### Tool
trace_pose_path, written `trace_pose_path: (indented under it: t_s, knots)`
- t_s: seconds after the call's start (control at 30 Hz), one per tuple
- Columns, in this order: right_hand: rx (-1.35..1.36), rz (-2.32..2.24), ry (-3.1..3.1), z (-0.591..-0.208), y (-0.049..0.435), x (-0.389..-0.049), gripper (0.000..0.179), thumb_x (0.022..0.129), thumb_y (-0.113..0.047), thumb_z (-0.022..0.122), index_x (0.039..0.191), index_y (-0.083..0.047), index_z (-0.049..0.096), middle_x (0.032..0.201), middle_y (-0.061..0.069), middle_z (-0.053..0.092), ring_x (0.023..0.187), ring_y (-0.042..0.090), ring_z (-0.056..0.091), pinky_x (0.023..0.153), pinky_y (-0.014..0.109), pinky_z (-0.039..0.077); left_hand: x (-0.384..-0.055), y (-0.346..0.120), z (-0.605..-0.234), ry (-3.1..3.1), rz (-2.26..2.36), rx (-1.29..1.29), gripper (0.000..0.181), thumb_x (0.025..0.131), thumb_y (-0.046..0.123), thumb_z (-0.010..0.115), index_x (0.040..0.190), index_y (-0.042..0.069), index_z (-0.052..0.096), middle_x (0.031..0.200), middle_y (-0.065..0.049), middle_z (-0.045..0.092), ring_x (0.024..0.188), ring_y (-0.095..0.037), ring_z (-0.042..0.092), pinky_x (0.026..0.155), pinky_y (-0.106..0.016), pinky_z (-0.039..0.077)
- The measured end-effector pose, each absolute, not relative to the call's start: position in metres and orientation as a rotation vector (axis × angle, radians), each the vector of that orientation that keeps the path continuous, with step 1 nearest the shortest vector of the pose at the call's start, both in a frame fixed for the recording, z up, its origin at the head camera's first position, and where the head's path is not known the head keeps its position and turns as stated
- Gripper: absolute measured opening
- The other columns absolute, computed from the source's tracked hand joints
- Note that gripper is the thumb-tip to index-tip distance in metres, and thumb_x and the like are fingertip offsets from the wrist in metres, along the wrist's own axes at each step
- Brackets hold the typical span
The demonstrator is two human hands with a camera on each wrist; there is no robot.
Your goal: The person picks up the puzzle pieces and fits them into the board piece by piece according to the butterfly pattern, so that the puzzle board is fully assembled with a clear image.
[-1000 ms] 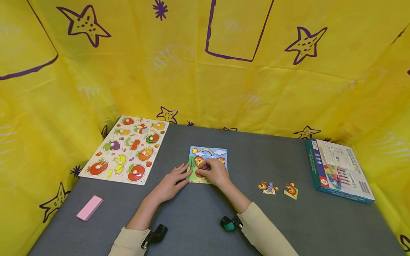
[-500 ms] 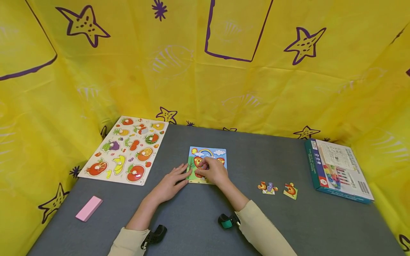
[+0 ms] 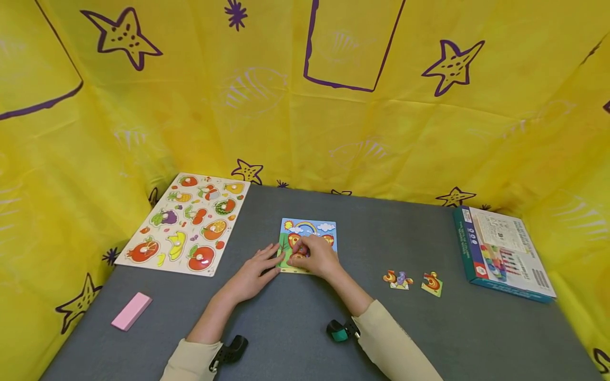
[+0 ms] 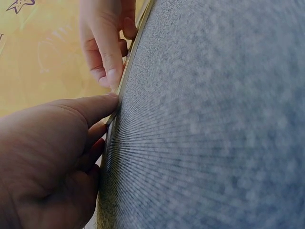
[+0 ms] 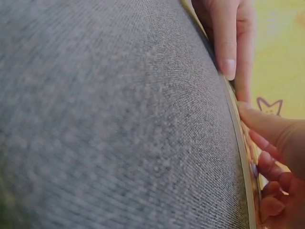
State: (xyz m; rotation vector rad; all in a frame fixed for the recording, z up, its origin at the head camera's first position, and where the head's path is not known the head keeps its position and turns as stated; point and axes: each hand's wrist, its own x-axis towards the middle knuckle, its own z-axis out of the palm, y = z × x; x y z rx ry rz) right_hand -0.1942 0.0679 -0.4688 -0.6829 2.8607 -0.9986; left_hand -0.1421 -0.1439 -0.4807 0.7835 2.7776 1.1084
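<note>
A small square butterfly jigsaw puzzle [image 3: 329, 226] with a rainbow and sun lies on the table, its lower right part hidden behind my right hand [image 3: 318, 256]. That hand's thumb and index finger pinch a red and orange puzzle piece [image 3: 297, 255] low on the board's left half. My left hand [image 3: 252, 274] lies at the board's left edge, fingers extended and fingertips on its border. In the left wrist view, the left thumb [image 4: 102, 106] meets the board's edge close to the right hand's fingers. Two loose puzzle pieces [image 3: 398, 279] lie right of the board.
A wooden fruit peg board [image 3: 200, 221] lies at the back left. In front of it is a pink block [image 3: 132, 311]. A flat printed box [image 3: 507, 254] sits at the right. Yellow patterned cloth [image 3: 267, 121] hangs behind the grey table [image 3: 381, 227].
The right thumb and index finger have shifted slightly on the board and now stand a little farther apart around the piece. The left hand has stayed in place.
</note>
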Motion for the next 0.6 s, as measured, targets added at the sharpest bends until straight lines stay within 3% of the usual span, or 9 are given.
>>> trace_pose_path:
  t_s: [0.2, 0.6]
  knots:
    - [-0.707, -0.992, 2.860, -0.4679, 0.0683, -0.1919, 0.027, 0.074, -0.033, 0.086, 0.085, -0.017, 0.067, 0.077, -0.003, 0.054, 0.070, 0.010, 0.047, 0.061, 0.025, 0.039, -0.1418, -0.1445, -0.4801, 2.773, 1.114, 0.802, 0.044, 0.097, 0.013, 0.059, 0.139, 0.001, 0.052, 0.153, -0.019, 0.033, 0.141, -0.040, 0.027, 0.112, -0.059, 0.018]
    - [-0.676, -0.904, 2.897, -0.4671, 0.0670, -0.1913, 0.033, 0.074, -0.038, 0.086, 0.083, -0.016, 0.063, 0.077, -0.003, 0.054, 0.068, 0.009, 0.047, 0.057, 0.025, 0.039, -0.1426, -0.1409, -0.4782, 2.737, 1.084, 0.882, 0.042, 0.097, 0.007, 0.057, 0.138, 0.000, 0.054, 0.148, -0.018, 0.042, 0.141, -0.042, 0.027, 0.109, -0.067, 0.014]
